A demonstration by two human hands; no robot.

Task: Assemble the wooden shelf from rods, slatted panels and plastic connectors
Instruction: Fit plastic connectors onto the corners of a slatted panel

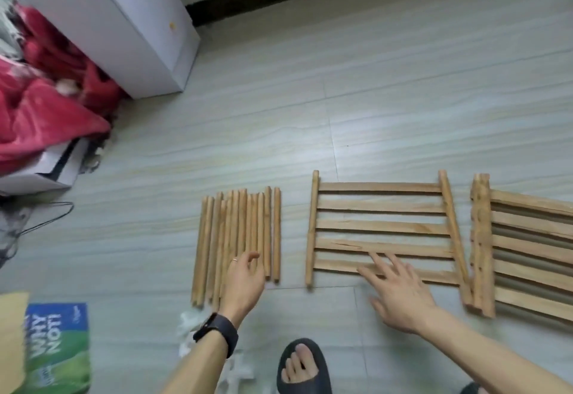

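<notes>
Several wooden rods (238,232) lie side by side on the floor, left of centre. A slatted wooden panel (383,226) lies flat to their right. A stack of more slatted panels (524,248) sits at the right edge. My left hand (243,282) hovers over the near ends of the rods, fingers relaxed, holding nothing. My right hand (398,293) is spread open over the near slats of the flat panel. White plastic connectors (189,328) lie partly hidden behind my left wrist.
A white cabinet (124,27) stands at the back left beside red cloth (40,105). A green and blue bag (57,347) lies at the lower left. My foot in a black sandal (302,365) is at the bottom centre. A black cable (46,220) runs along the left.
</notes>
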